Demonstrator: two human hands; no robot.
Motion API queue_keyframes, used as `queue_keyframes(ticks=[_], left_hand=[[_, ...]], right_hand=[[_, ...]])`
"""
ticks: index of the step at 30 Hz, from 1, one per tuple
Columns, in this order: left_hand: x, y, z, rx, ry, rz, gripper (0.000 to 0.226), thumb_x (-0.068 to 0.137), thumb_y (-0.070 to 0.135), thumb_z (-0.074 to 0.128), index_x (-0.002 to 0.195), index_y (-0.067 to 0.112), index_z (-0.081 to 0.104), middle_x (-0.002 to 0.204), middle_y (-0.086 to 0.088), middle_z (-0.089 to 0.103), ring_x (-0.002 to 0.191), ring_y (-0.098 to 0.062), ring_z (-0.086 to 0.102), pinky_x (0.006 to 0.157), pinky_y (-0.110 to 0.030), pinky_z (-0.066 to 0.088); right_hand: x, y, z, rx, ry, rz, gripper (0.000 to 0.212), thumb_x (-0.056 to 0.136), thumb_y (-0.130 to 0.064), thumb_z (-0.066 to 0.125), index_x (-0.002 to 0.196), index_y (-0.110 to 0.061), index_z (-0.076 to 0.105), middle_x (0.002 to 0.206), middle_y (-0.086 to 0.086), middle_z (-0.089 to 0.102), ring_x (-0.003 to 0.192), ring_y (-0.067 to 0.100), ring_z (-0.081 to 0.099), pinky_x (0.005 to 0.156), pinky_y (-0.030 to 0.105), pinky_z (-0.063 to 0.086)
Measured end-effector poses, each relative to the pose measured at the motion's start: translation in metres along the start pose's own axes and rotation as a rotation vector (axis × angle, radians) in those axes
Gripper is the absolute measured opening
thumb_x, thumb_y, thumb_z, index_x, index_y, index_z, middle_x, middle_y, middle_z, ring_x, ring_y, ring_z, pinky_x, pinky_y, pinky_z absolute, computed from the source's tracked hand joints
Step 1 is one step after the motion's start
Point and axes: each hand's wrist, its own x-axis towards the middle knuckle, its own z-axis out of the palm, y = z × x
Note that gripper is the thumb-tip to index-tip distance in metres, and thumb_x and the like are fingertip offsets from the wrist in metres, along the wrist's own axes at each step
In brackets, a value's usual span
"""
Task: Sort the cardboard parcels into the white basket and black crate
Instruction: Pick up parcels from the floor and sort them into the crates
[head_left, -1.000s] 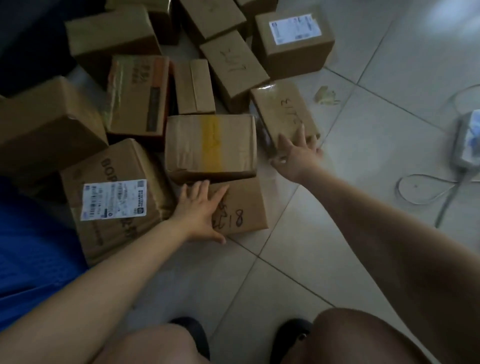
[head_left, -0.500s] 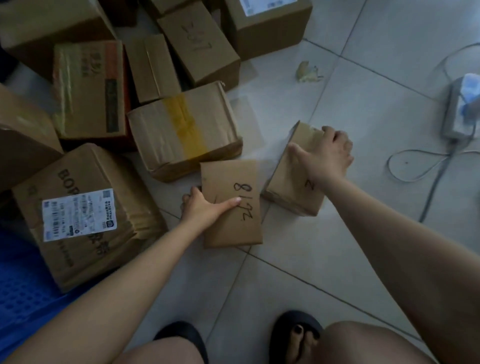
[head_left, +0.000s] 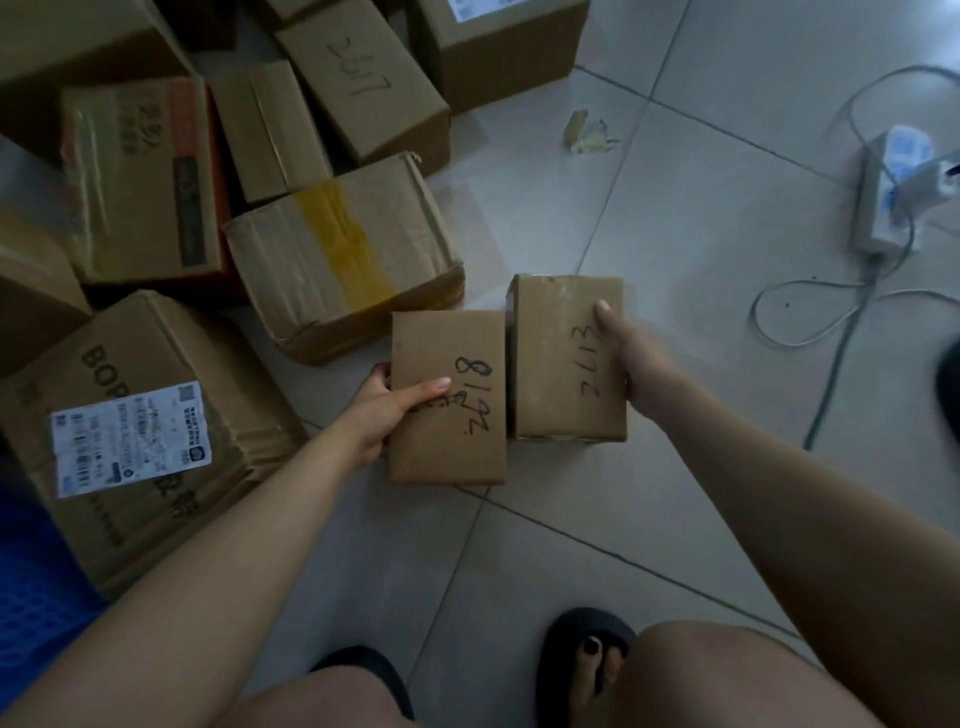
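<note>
Parcels, numbers upward.
Flat brown cardboard parcel marked 8172 (head_left: 447, 415) is pinched by left hand (head_left: 387, 410), brown cardboard parcel marked 2613 (head_left: 566, 358) gripped by right hand (head_left: 631, 364), over pale tiled floor (head_left: 675, 208), presumably for reading.

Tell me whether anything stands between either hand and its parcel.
Nothing visible does: the left hand grips the brown cardboard parcel marked 8172, the right hand the brown cardboard parcel marked 2613. Basket and crate are out of view.
</note>
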Motion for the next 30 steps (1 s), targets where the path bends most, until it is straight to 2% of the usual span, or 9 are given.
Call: queue_keyframes(ticks=[3, 8, 12, 14, 17, 21, 23, 25, 30], left_hand=[[-0.004, 0.0, -0.013, -0.071, -0.063, -0.006, 0.095, 0.048, 0.032, 0.089, 0.131, 0.012, 0.045, 0.116, -0.012, 0.066, 0.101, -0.025, 0.067, 0.079, -0.038, 0.057], [-0.022, 0.011, -0.026, -0.207, -0.121, 0.034, 0.059, 0.059, 0.026, 0.077, 0.113, 0.009, 0.06, 0.084, -0.007, 0.075, 0.073, -0.018, 0.072, 0.061, -0.031, 0.059], [-0.042, 0.038, -0.022, -0.182, -0.232, 0.103, 0.056, 0.055, 0.035, 0.081, 0.105, 0.016, 0.066, 0.088, -0.001, 0.075, 0.079, -0.015, 0.071, 0.065, -0.029, 0.058], [-0.045, 0.051, -0.009, 0.028, -0.217, 0.107, 0.077, 0.048, 0.047, 0.082, 0.116, 0.02, 0.06, 0.103, 0.002, 0.072, 0.098, -0.016, 0.065, 0.081, -0.043, 0.054], [-0.048, 0.059, 0.008, 0.067, -0.185, 0.076, 0.129, 0.023, 0.08, 0.074, 0.133, 0.023, 0.039, 0.139, 0.002, 0.043, 0.132, -0.017, 0.033, 0.106, -0.062, 0.022], [-0.034, 0.043, 0.02, -0.291, -0.15, -0.021, 0.111, 0.064, 0.087, 0.042, 0.152, 0.025, 0.016, 0.157, -0.01, 0.02, 0.145, -0.027, 0.015, 0.111, -0.061, 0.006], [-0.036, 0.034, 0.033, -0.3, -0.236, 0.007, 0.088, 0.075, 0.082, 0.038, 0.142, 0.024, 0.042, 0.143, -0.016, 0.047, 0.131, -0.033, 0.044, 0.106, -0.061, 0.032], [-0.042, 0.034, 0.047, -0.318, -0.249, 0.121, 0.061, 0.095, 0.061, 0.023, 0.115, 0.021, 0.065, 0.114, -0.012, 0.069, 0.105, -0.028, 0.066, 0.085, -0.043, 0.055], [-0.118, 0.099, 0.05, -0.47, -0.147, 0.14, 0.063, 0.1, 0.045, 0.027, 0.079, 0.016, 0.079, 0.084, -0.008, 0.075, 0.076, -0.021, 0.072, 0.066, -0.028, 0.058]], right_hand=[[-0.003, 0.003, 0.013, -0.046, -0.03, -0.042, 0.049, 0.088, -0.061, 0.05, 0.107, -0.017, 0.062, 0.104, 0.004, 0.067, 0.1, 0.025, 0.063, 0.094, 0.043, 0.05], [-0.004, 0.001, 0.019, -0.093, -0.046, -0.081, 0.07, 0.077, -0.073, 0.047, 0.119, -0.018, 0.059, 0.113, 0.006, 0.066, 0.103, 0.026, 0.063, 0.096, 0.048, 0.049], [-0.017, 0.001, 0.029, -0.039, -0.119, -0.028, 0.059, 0.091, -0.064, 0.038, 0.12, -0.017, 0.057, 0.121, 0.006, 0.063, 0.108, 0.024, 0.06, 0.099, 0.046, 0.047], [-0.024, -0.001, 0.037, 0.005, -0.16, 0.076, 0.066, 0.093, -0.066, 0.027, 0.131, -0.017, 0.051, 0.129, 0.004, 0.057, 0.116, 0.024, 0.055, 0.102, 0.046, 0.043], [-0.027, -0.005, 0.037, 0.179, -0.241, 0.118, 0.071, 0.096, -0.062, 0.018, 0.127, -0.009, 0.055, 0.118, 0.013, 0.063, 0.104, 0.03, 0.062, 0.087, 0.039, 0.05], [-0.027, -0.005, 0.029, 0.261, -0.336, 0.082, 0.064, 0.099, -0.057, 0.019, 0.105, -0.014, 0.066, 0.091, 0.009, 0.073, 0.084, 0.023, 0.07, 0.08, 0.035, 0.056], [-0.036, -0.007, 0.037, 0.283, -0.396, 0.049, 0.055, 0.103, -0.047, 0.022, 0.085, -0.015, 0.063, 0.067, 0.002, 0.072, 0.06, 0.015, 0.07, 0.055, 0.024, 0.055], [-0.045, -0.011, 0.044, 0.32, -0.408, 0.031, 0.05, 0.103, -0.041, 0.026, 0.078, -0.014, 0.061, 0.059, 0.0, 0.069, 0.051, 0.014, 0.067, 0.046, 0.021, 0.052], [-0.127, -0.085, 0.036, 0.374, -0.369, -0.001, 0.041, 0.098, -0.034, 0.033, 0.069, -0.015, 0.054, 0.059, 0.001, 0.059, 0.05, 0.017, 0.058, 0.05, 0.021, 0.049]])
